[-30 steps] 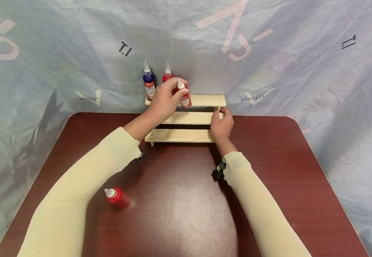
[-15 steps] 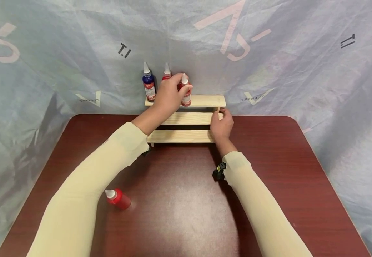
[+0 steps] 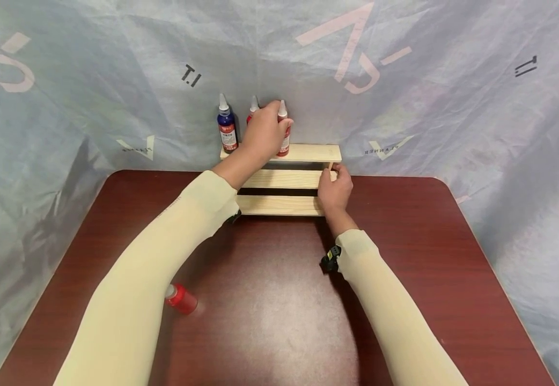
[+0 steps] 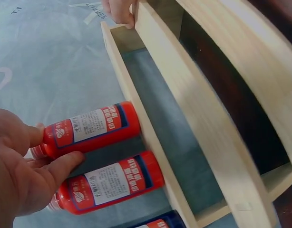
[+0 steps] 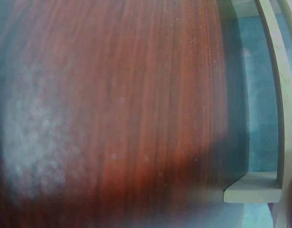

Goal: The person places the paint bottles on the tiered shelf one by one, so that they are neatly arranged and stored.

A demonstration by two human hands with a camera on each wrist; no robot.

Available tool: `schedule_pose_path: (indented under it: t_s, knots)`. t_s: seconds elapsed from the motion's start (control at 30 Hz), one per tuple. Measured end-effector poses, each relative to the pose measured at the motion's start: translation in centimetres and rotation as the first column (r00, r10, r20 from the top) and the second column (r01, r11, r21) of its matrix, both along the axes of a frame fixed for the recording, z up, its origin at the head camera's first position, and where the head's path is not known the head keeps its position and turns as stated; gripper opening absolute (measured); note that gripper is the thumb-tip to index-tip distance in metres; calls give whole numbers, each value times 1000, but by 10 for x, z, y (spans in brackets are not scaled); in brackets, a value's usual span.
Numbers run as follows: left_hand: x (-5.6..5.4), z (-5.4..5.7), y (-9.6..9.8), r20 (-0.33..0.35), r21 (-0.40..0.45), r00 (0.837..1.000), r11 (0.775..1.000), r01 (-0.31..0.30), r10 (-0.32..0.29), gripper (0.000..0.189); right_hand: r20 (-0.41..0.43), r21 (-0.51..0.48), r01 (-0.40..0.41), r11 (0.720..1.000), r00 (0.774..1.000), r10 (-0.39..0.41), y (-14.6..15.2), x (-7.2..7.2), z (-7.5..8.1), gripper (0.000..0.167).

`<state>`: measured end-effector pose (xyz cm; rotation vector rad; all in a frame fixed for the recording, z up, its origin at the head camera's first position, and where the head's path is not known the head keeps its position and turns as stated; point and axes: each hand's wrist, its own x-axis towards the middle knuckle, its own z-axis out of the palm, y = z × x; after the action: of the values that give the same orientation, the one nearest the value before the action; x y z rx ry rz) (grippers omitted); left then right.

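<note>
My left hand (image 3: 266,131) pinches a red bottle (image 4: 91,128) by its upper part, thumb on one side and fingers on the other. The bottle stands upright, its base right at the top board of a three-tier wooden shelf (image 3: 308,152). Left of it on that board are a second red bottle (image 4: 110,183), partly behind my hand in the head view, and a blue bottle (image 3: 227,131), all with white pointed caps. My right hand (image 3: 335,190) grips the shelf's right side frame near the middle tier.
Another red bottle (image 3: 183,300) stands on the dark red wooden table (image 3: 279,289) at the front left, its cap partly covered by my left sleeve (image 3: 139,273). A grey printed sheet (image 3: 434,96) hangs right behind the shelf.
My left hand has moved right and slightly up and back, bringing the red bottle from a tilt to upright at the top board. My right hand keeps its hold on the shelf.
</note>
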<state>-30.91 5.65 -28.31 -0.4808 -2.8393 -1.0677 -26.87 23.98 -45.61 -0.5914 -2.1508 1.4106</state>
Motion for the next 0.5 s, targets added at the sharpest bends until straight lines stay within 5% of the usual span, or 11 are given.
schedule_pose_path:
  t_s: [0.5]
  knots:
    - [-9,12,8,46,-44,999,999,-6,8,35,-4,-3,-13,1000,1000,13,-2,0,2,36]
